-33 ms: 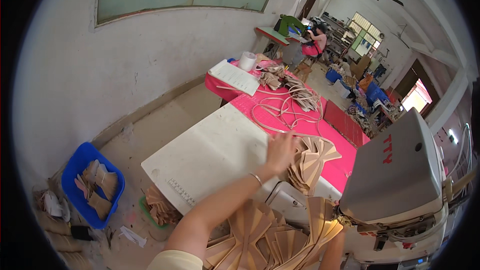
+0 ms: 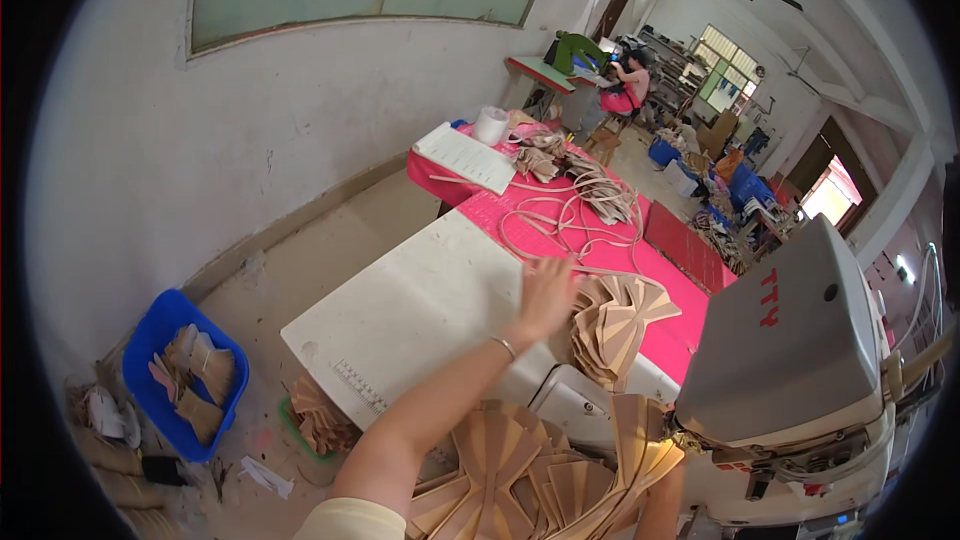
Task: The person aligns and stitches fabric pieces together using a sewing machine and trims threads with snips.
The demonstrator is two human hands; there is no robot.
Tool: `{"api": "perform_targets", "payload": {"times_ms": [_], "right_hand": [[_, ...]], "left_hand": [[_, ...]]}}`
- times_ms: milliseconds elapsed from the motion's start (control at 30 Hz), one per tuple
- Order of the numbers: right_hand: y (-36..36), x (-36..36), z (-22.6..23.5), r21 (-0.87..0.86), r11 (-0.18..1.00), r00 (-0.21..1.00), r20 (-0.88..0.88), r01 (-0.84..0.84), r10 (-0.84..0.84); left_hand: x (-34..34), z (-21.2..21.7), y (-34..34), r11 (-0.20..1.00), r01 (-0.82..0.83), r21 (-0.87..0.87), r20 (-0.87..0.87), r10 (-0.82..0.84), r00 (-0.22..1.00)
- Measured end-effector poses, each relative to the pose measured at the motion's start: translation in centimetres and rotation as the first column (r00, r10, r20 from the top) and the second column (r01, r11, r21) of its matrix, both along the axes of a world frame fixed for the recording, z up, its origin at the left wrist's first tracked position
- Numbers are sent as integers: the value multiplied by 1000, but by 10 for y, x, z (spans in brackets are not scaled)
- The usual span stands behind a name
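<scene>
My left hand [image 2: 548, 297] is over the pale worktop beside a stack of striped brown-and-tan fan-shaped pieces [image 2: 612, 325]. Its fingers look stretched out and loose, slightly blurred, close to a thin tan strap that runs along the stack's far edge. Low in the view, my right hand [image 2: 660, 502] is mostly hidden behind an upright striped panel [image 2: 632, 430] next to the sewing machine's needle area, where a lamp lights it yellow. Whether its fingers grip that panel is hidden. More striped pieces [image 2: 490, 470] lie heaped in front of me, between my arms.
The grey sewing machine head [image 2: 770, 340] stands close on the right. A pink-covered table [image 2: 660, 335] beyond the white worktop [image 2: 400, 300] bears looped straps [image 2: 570, 220], a notebook [image 2: 465, 157] and a white thread cone [image 2: 491, 126]. A blue bin [image 2: 150, 325] is on the floor. A person [image 2: 630, 80] sits far off.
My left hand has shifted a little to the left, away from the stack. My right hand and the upright panel stay in about the same place.
</scene>
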State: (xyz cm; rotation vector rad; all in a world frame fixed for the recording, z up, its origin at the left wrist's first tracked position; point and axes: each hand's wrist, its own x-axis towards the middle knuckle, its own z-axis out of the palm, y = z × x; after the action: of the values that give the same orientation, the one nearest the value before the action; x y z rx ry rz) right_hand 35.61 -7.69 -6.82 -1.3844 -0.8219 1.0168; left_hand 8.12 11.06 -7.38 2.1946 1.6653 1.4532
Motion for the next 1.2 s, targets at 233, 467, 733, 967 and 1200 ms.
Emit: {"api": "perform_targets", "payload": {"times_ms": [233, 467, 733, 967, 1200], "right_hand": [[-31, -8, -32, 9, 998, 978, -203, 57, -54], [-47, -9, -29, 78, 988, 953, -285, 132, -104], [-61, -22, 10, 266, 961, 952, -307, 83, 3], [-87, -32, 36, 441, 897, 957, -246, -31, 154], [-101, -41, 46, 122, 983, 990, -58, 136, -130]], "left_hand": [[-65, -79, 68, 997, -1, 83, -220, 19, 975], [-69, -53, 50, 985, -18, -172, 235, 59, 970], [-82, -79, 70, 972, -182, -151, 553, 235, 799], [-80, -74, 57, 980, -196, -31, 444, 189, 876], [-50, -34, -49, 927, 319, -198, 598, -144, 789]]}}
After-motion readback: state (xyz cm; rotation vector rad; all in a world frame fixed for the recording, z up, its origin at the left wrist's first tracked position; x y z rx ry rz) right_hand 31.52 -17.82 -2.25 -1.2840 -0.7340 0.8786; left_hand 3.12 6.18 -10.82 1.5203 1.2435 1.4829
